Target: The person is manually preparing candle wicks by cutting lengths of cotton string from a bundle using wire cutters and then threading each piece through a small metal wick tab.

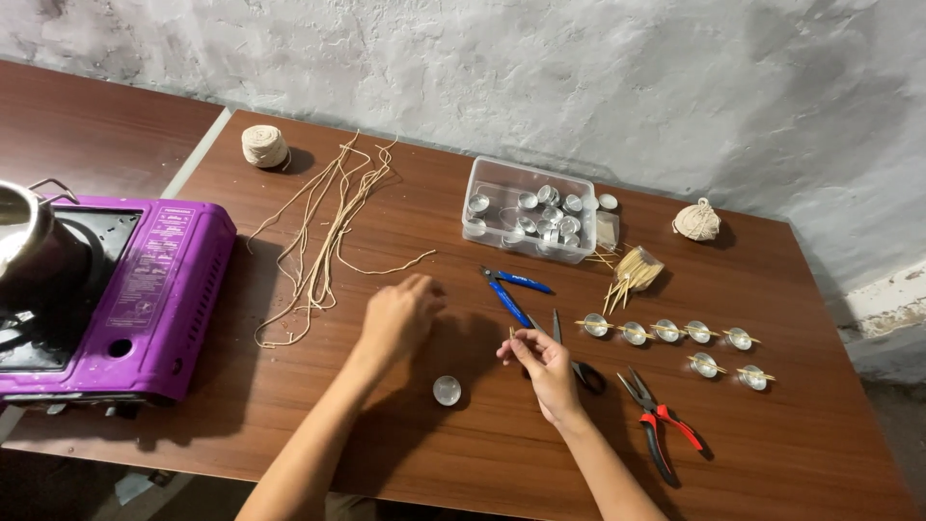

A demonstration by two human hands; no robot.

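Note:
My left hand hovers over the brown table, fingers curled down near the end of a loose piece of cream string; whether it grips anything is hidden. My right hand pinches a short thin wick piece between thumb and fingers. A small round metal cup lies on the table between my two forearms. Blue-handled cutters and black scissors lie just beyond my right hand.
A purple portable stove with a metal pot stands at the left. Cut strings, two twine balls, a clear box of metal cups, wooden sticks, several cups with sticks and red pliers lie around.

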